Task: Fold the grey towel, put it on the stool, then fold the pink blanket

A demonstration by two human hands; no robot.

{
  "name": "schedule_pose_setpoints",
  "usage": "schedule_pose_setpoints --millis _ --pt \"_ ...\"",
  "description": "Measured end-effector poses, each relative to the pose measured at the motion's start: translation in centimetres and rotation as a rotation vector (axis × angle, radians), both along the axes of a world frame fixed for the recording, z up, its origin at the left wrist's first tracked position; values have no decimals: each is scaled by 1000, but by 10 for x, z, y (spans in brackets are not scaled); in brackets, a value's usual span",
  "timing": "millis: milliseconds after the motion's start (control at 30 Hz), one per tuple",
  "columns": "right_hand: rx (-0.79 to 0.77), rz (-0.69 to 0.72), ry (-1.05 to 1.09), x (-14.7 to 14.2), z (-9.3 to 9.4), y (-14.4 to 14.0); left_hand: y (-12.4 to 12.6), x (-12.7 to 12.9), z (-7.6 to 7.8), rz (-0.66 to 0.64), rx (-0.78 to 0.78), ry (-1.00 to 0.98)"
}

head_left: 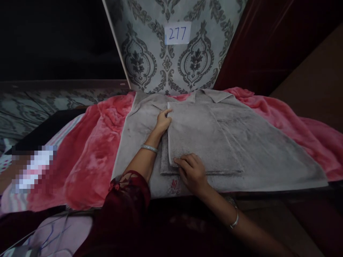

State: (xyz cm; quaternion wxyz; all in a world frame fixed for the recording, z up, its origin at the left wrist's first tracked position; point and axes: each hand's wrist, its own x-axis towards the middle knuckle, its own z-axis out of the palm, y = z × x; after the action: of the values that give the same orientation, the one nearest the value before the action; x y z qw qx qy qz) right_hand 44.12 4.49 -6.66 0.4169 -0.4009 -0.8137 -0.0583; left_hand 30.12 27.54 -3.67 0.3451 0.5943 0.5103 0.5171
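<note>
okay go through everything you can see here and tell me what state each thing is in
grey garment: laid flat, one part folded over its middle.
pink blanket: spread out, rumpled.
left hand: pressing the fold's upper edge.
right hand: pressing the fold's lower corner.
paper label: stuck on the patterned wall.

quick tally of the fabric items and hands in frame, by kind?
Grey garment: 1
Pink blanket: 1
Hands: 2, left hand and right hand, both flat on the garment
Bangles: 2, and
Number card: 1
Total: 7

Maroon floral sleeve (pixel 125 200) — silver bangles (pixel 149 148)
</note>
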Motion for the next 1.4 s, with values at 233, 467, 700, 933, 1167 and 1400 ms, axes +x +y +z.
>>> schedule_pose_setpoints --millis 233,467,700,933,1167,1400 --pt "7 0 -54 -5 3 0 -4 0 5 98 -21 228" --pt "-5 4 -75 -8 -1 2 -16 -1 12 144 -16 323" --pt "30 -7 -28 -15 -4 5 -29 0 21 208 -27 454" --pt "-191 80 -156 -1 22 2 -32 -7 32 266 82 613" --pt "-322 23 -330 60 73 51 -37 5 38 -47 337 935" --pt "-427 123 -477 71 32 67 -37 13 12 -233 162 1119"
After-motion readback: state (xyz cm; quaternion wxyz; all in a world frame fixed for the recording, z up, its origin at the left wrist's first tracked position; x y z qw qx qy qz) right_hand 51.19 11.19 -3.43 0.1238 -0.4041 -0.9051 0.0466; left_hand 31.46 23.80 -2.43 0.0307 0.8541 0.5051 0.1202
